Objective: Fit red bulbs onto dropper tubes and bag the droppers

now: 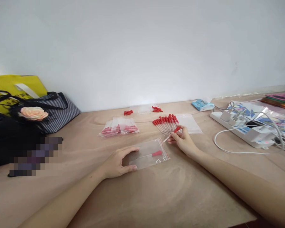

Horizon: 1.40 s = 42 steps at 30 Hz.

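Observation:
A clear zip bag [144,161] lies flat on the table, its red-lined mouth facing right, with one red-bulbed dropper [157,153] inside. My left hand [120,161] rests over the bag's left end, thumb and fingers spread apart on its surface. Between the fingertips of my right hand [181,139] is a second dropper [176,129], gripped by its red bulb. Its clear stem slants down left to the upper corner of the bag's mouth; I cannot tell whether the tip is inside. Just behind that hand, a fanned row of droppers [165,120] lies with bulbs pointing away.
Filled bags [120,126] overlap at centre left. Flat bags [188,123] lie right of the row. Small red bulbs [128,112] sit near the wall. A power strip [242,129] with looping cables and a blue tissue pack [202,105] are right; a striped bag [59,110] is left.

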Motion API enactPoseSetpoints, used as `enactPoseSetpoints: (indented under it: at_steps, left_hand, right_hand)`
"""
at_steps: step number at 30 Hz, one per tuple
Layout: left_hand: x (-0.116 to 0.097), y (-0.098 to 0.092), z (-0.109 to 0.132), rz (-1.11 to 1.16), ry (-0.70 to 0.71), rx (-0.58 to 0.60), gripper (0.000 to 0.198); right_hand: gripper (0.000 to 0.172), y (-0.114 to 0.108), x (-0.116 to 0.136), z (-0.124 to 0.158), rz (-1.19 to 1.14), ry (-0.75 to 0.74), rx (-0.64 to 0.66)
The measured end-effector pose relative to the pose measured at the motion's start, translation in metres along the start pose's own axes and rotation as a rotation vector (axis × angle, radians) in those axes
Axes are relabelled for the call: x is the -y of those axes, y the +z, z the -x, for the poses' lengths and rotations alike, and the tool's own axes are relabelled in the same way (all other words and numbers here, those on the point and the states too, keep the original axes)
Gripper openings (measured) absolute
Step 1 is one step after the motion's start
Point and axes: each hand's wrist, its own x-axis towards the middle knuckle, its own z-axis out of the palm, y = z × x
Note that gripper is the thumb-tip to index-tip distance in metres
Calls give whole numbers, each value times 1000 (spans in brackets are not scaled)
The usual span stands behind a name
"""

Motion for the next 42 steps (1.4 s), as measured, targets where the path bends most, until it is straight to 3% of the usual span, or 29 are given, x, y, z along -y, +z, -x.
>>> enactPoseSetpoints:
  at_steps: [5, 9, 16, 22, 24, 30, 36, 38, 42]
  left_hand:
    - [0, 1, 1, 17, 10, -8, 54]
    - [1, 1, 1, 15, 26, -14, 53]
    - [0, 1, 1, 10, 29, -20, 53]
    - [-1, 0, 0, 20, 28, -2, 52]
    - [0, 0, -1, 14, 39, -9, 52]
    - [3, 3, -1, -4, 65, -14, 51]
    - [3, 2, -1, -14, 75, -14, 49]
    - [2, 2, -1, -10, 78, -15, 48]
    - [3, 2, -2, 4, 89, -16, 47]
  right_hand:
    - [30, 8, 3, 11, -87, 67, 108]
    - [27, 5, 1, 10, 100, 21, 209]
    - [23, -7, -1, 1, 478, -142, 566]
    - [27, -5, 10, 4, 708, -381, 698]
    - [26, -2, 9, 6, 721, -405, 694]
    - [26, 2, -1, 6, 723, -297, 477]
    - [23, -1, 5, 6, 611, -314, 668]
    - [20, -4, 8, 1, 632, -306, 581]
    - [11, -5, 12, -22, 919, -301, 222]
